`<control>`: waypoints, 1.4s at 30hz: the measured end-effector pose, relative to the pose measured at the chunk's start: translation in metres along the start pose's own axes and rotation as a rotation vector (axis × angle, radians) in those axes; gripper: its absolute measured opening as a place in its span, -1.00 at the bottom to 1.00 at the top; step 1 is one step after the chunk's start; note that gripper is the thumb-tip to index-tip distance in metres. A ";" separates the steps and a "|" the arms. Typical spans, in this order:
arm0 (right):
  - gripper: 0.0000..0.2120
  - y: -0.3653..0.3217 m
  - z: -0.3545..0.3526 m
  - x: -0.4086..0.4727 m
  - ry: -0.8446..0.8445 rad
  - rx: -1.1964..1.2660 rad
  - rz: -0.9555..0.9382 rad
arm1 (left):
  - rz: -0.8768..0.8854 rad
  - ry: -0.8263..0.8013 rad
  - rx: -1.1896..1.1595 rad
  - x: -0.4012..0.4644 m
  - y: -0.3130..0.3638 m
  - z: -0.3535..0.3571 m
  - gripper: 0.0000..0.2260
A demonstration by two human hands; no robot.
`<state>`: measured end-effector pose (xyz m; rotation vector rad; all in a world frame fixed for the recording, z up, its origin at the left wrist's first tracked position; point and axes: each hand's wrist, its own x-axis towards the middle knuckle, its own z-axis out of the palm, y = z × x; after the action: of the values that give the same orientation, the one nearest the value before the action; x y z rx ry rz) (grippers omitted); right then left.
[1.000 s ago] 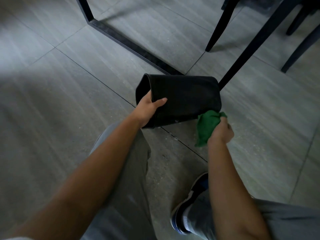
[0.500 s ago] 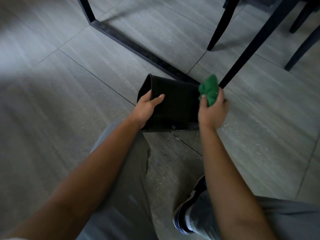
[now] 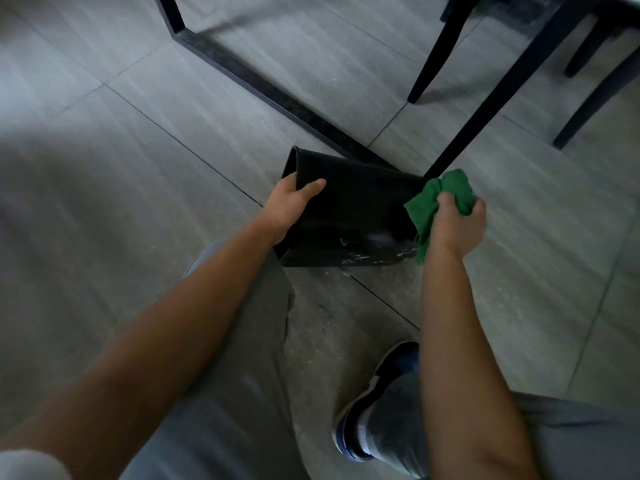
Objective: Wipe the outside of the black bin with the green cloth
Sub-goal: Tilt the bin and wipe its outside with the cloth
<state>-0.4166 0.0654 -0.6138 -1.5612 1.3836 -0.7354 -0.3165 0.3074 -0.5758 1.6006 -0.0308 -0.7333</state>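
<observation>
**Bin tipped on its side for a wipe-down**

A grey tiled floor (image 3: 104, 168) carries the scene, with black furniture legs (image 3: 485, 109) rising just behind the black bin (image 3: 353, 209), which lies on its side, mouth to the left. At the bin's mouth, the left hand (image 3: 289, 206) grips the rim, thumb outside, fingers hidden inside. At the bin's base end, the right hand (image 3: 457, 226) holds the bunched green cloth (image 3: 440, 195) in curled fingers against the wall. The bin looks light, stiff and smooth, so likely to roll; the rim seems the surest hold. The cloth is soft and limp. Pale smears mark the bin's lower edge. Its far side and underside are unseen, and a shoe (image 3: 367, 410) nearer the camera is partly cut off.
</observation>
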 end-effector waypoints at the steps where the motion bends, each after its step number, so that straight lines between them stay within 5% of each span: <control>1: -0.68 0.002 0.000 -0.002 -0.025 0.023 0.022 | 0.006 -0.048 -0.031 -0.001 0.000 -0.003 -0.71; 4: -0.72 0.013 0.003 -0.011 -0.062 0.065 0.040 | 0.047 -0.238 -0.037 -0.004 -0.003 -0.007 -0.53; 7: -0.77 0.020 0.002 -0.011 -0.045 0.113 0.101 | 0.134 -0.358 0.239 -0.008 -0.007 -0.002 -0.32; 14: -0.75 0.019 0.002 -0.010 -0.121 0.186 0.133 | 0.301 -0.091 0.436 -0.008 -0.013 -0.005 -0.55; 21: -0.79 0.009 -0.007 0.001 -0.008 0.413 0.167 | 0.371 -0.009 0.253 -0.018 -0.009 0.003 -0.60; 25: -0.78 0.010 -0.010 0.011 -0.040 0.518 0.276 | 0.367 -0.182 0.263 -0.020 -0.008 0.001 -0.46; 29: -0.76 0.031 -0.013 -0.003 -0.024 0.539 0.447 | 0.355 -0.407 0.631 -0.018 -0.017 0.001 -0.27; 33: -0.71 0.033 -0.020 -0.001 0.033 0.607 0.539 | 0.345 -0.196 0.856 -0.018 -0.018 0.002 -0.47; 42: -0.71 0.024 -0.021 0.015 0.158 0.507 0.352 | 0.539 0.009 0.526 -0.028 -0.015 0.014 -0.74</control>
<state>-0.4423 0.0471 -0.6284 -0.8549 1.3987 -0.9146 -0.3512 0.3101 -0.5773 1.9688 -0.6701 -0.3016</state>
